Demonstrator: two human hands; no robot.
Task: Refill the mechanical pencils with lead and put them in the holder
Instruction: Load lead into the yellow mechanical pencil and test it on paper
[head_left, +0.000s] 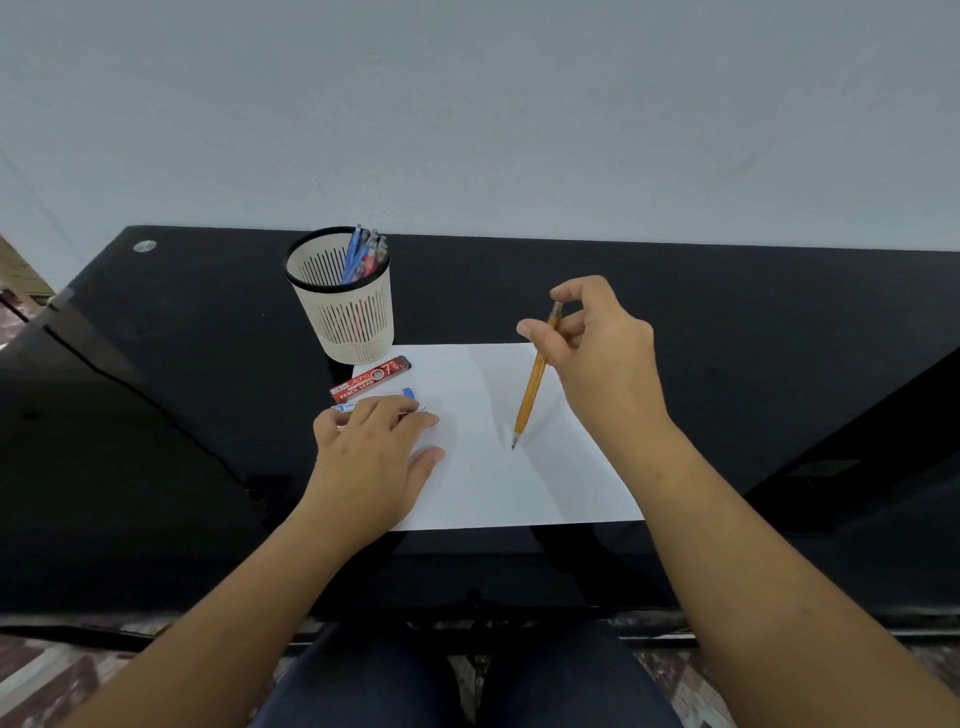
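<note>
The right hand (602, 358) pinches an orange pencil (532, 389) near its top end, thumb on one side and curled fingers on the other. The pencil slants down and to the left, and its dark tip is at the paper (519, 483) near the sheet's middle, though contact itself is hard to judge from this angle.

The left hand (369, 457) lies palm down at the paper's left edge, thumb stretched out on the sheet. Its fingers cover most of a case with a blue cap (408, 393), and something reddish shows under the fingertips. Whether the hand grips any of this or only rests on it, I cannot tell.

Just beyond the fingers lies a red case (371, 378) marked "PENCIL LEAD", half on the paper and half on the black desk (208, 364).

The holder (348, 322) is a pale slotted cup with a black rim. It stands upright on the desk just behind the red case, near the paper's far left corner. Blue and red pencils (363, 254) lean together inside it against its right side, with their ends above the rim.
</note>
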